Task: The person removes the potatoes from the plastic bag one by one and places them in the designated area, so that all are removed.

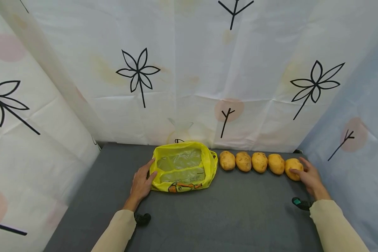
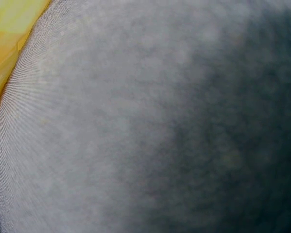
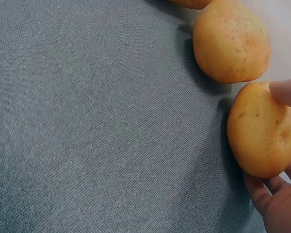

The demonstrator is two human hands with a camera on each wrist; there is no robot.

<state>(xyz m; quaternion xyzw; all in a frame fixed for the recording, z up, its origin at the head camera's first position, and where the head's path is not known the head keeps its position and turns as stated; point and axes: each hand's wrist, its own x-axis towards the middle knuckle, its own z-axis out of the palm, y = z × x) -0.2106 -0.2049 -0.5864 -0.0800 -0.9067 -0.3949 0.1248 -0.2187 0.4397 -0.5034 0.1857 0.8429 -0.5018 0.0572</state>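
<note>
An open yellow plastic bag (image 1: 209, 175) with an orange print sits at the back of the table, its mouth facing up and its see-through inside showing. My left hand (image 1: 141, 182) holds the bag by its left side, thumb at the rim; in the left wrist view only a strip of the yellow bag (image 2: 7, 43) shows and the hand is out of sight. At the right end of a row, my right hand (image 1: 309, 176) grips a potato (image 1: 292, 168), its thumb on one side and fingers round the other. The right wrist view shows this potato (image 3: 262, 131) close up.
Several more potatoes, among them one beside the gripped one (image 1: 275, 164) and one nearest the bag (image 1: 227, 160), line the back edge of the dark grey table (image 1: 226, 217). Patterned white cloth (image 1: 192, 77) hangs behind and at both sides.
</note>
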